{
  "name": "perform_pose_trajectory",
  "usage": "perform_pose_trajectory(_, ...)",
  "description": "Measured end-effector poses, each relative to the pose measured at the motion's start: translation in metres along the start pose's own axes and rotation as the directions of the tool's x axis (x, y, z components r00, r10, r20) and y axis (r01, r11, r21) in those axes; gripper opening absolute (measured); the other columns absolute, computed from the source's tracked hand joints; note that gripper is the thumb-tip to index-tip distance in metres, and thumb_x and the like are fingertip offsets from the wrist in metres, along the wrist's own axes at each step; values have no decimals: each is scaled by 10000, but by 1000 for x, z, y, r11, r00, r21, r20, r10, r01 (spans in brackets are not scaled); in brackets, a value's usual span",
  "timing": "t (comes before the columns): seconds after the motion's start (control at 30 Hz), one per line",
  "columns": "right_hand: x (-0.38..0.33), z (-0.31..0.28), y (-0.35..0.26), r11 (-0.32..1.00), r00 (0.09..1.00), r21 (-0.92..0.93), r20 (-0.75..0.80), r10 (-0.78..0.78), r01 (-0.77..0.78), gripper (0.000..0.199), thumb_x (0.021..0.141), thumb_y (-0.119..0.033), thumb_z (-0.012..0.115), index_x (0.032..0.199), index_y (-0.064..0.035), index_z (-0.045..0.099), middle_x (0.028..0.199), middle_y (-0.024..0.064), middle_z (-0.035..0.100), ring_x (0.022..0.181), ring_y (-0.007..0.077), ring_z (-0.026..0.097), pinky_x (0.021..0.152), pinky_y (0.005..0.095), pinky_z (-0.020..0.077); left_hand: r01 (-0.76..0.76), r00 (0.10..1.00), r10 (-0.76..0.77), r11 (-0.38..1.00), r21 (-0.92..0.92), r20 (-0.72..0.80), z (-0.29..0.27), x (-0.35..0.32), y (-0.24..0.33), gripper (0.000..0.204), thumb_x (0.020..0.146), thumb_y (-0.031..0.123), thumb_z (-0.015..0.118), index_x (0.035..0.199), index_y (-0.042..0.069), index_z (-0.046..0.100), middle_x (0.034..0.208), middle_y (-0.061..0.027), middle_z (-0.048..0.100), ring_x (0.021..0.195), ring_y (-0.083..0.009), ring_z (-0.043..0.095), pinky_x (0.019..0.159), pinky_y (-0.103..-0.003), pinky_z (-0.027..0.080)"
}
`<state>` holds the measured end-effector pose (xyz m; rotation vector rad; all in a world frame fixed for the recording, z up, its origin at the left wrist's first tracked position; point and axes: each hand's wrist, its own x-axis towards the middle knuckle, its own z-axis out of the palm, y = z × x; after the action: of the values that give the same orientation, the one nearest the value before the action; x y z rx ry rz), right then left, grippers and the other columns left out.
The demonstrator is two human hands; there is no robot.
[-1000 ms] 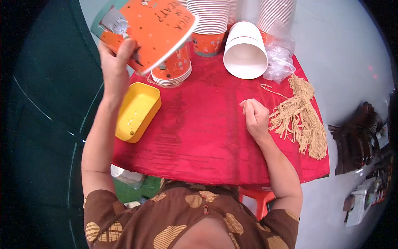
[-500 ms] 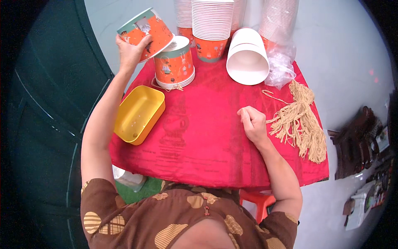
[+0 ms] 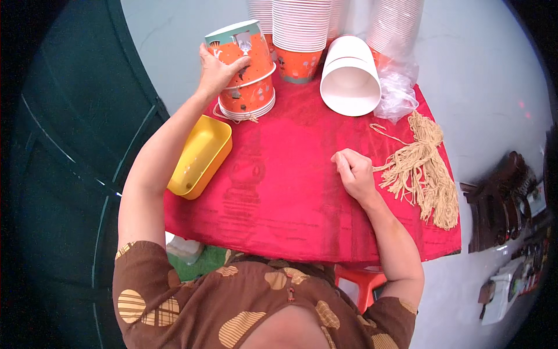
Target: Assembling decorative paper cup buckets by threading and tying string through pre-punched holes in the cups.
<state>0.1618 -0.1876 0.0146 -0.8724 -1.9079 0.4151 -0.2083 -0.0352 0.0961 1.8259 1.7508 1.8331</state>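
My left hand (image 3: 220, 71) grips an upside-down orange paper bucket (image 3: 256, 67) with a green band and printed pictures. It sits over the top of a short stack of upturned paper buckets (image 3: 247, 99) at the back left, its rim around the stack's upper part. Pieces of string poke out under that stack. On the red cloth at the right, my right hand (image 3: 354, 168) rests in a closed fist; whether anything is inside is hidden. Beside it lies a bundle of tan string (image 3: 427, 174).
A yellow tub (image 3: 203, 154) stands left of centre, beneath my left forearm. Tall stacked paper buckets (image 3: 301, 35) line the back. A white bucket (image 3: 350, 87) lies on its side, mouth toward me, next to a crumpled clear plastic bag (image 3: 398, 96). A red stool (image 3: 363, 285) shows below the table.
My left hand has moved right with the orange paper bucket, bringing it from a tilt beside the stack to over it. My right hand has stayed where it was.
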Motion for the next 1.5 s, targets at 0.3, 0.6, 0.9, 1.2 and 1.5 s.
perform_pose_trajectory(0.3,-1,2,-1,1000,1000,22,16,6,-7,181,933,-56,537,802,27,632,628,60,573,551,111,548,513,269,427,4,997,-11,996,93,72,0,-21,9,1214,660,503,837,1396,-137,115,1386,-320,324,1316,-383,367,1092,-417,341)
perform_pose_trajectory(0.6,-2,3,2,1000,1000,18,11,2,-2,173,927,-46,544,795,27,629,616,53,566,539,105,538,505,267,422,64,990,-78,992,113,121,-3,-25,7,1271,631,542,840,1412,-142,106,1405,-330,298,1343,-401,332,1109,-432,331)
perform_pose_trajectory(0.9,-2,2,5,1000,999,-13,31,-12,13,163,919,-32,542,795,31,627,612,56,559,537,108,530,505,273,417,82,985,-108,979,184,135,-5,-27,9,1302,586,560,862,1410,-140,137,1393,-329,329,1312,-394,390,1060,-433,405)
perform_pose_trajectory(1.2,-1,3,5,1000,999,-14,51,-4,5,156,917,-30,545,804,33,631,618,54,564,543,104,536,511,266,425,27,991,-60,966,257,123,-1,-29,7,1247,572,571,860,1399,-96,207,1340,-322,400,1250,-393,465,999,-443,458)
perform_pose_trajectory(1.5,-1,0,4,997,994,-36,85,66,-63,129,885,-38,584,793,44,622,735,169,652,656,274,662,590,349,510,60,989,-101,939,338,104,1,-36,12,1261,576,584,852,1415,-79,184,1328,-319,405,1217,-395,501,980,-442,472)
